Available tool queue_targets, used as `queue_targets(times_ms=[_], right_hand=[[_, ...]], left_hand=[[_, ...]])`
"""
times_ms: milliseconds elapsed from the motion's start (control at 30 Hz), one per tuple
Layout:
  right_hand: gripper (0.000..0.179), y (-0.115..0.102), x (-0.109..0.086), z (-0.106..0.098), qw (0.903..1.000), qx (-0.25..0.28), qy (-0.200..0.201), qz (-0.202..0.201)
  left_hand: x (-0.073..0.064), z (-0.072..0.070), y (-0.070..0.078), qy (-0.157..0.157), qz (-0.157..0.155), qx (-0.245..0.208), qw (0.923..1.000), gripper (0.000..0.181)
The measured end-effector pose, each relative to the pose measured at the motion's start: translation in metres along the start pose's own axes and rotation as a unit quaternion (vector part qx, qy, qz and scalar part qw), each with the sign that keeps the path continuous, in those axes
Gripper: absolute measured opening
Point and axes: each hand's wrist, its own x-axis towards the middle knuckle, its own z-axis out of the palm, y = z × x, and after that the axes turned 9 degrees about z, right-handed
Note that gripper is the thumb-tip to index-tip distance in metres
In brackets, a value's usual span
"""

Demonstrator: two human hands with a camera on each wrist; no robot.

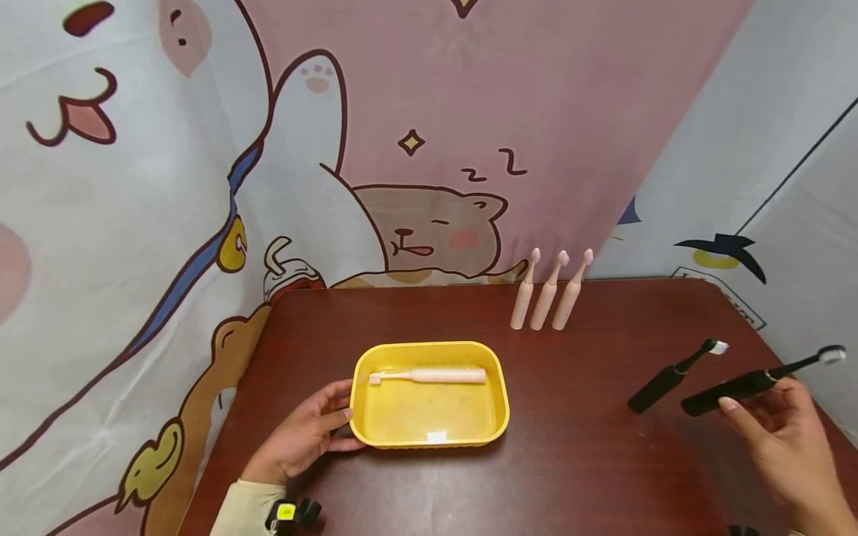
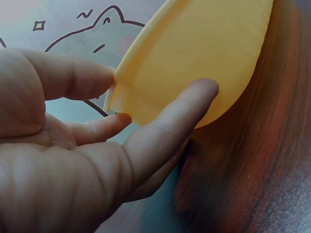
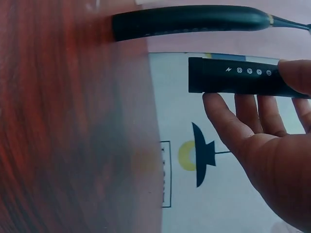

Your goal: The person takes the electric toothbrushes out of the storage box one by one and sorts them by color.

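My left hand (image 1: 304,433) holds the left end of a yellow plastic bin (image 1: 429,444), its fingers spread about the rim and outer wall. Inside the bin lies a pink electric toothbrush (image 1: 447,376), its head toward that hand. On the right, my right hand (image 1: 780,432) pinches a black electric toothbrush (image 1: 731,391) by its handle between thumb and fingers. The handle's base shows above the table in the right wrist view, with a row of small round marks (image 3: 249,71) along it. A second black electric toothbrush (image 1: 657,388) stands upright just left of it.
Three pink electric toothbrushes (image 1: 543,305) stand in a row near the back of the dark red-brown table (image 1: 570,476). A cloth with cartoon animals (image 1: 429,231) hangs behind and at the left, and pale cloth (image 1: 804,223) borders the right side.
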Motion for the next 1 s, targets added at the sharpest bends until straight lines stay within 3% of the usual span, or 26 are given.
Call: queue_targets(times_ms=[233,500,1000], right_hand=[[0.044,0.008,0.008,0.01,0.9989,-0.02,-0.02,-0.036],[0.044,0.018,0.014,0.02,0.9958,0.012,-0.055,-0.072],[0.038,0.02,0.021,0.026,0.9929,-0.026,-0.072,-0.091]], left_hand=[[0.001,0.0,-0.001,0.001,0.002,-0.002,1.0,0.059],[0.0,0.0,-0.001,0.001,0.001,-0.002,1.0,0.059],[-0.002,0.002,0.001,0.008,-0.008,0.003,0.9999,0.058]])
